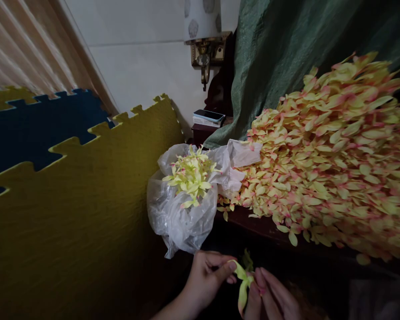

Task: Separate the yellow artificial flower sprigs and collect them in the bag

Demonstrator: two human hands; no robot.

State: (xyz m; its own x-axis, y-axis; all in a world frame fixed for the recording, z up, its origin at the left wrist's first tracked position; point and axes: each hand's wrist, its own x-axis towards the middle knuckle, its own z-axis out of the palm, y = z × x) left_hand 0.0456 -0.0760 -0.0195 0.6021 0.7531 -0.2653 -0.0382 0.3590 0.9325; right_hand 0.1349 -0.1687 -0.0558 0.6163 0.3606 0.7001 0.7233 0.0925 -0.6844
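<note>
At the bottom of the view my left hand (pixel 209 278) pinches one end of a small yellow-green artificial flower piece (pixel 243 281). My right hand (pixel 273 297) holds the same piece from the other side, fingers closed on it. Just above my hands a clear plastic bag (pixel 180 218) stands open, filled with more yellow-green flower pieces (pixel 191 175). To the right lies a large heap of yellow-and-pink artificial petals (pixel 333 155), spread over a dark surface.
Yellow foam mat tiles (pixel 76 204) and blue foam tiles (pixel 36 124) cover the left side. Behind, a phone (pixel 208 115) rests on a small dark stand, under a wall lamp (pixel 205 40). Green cloth (pixel 286 53) hangs at the upper right.
</note>
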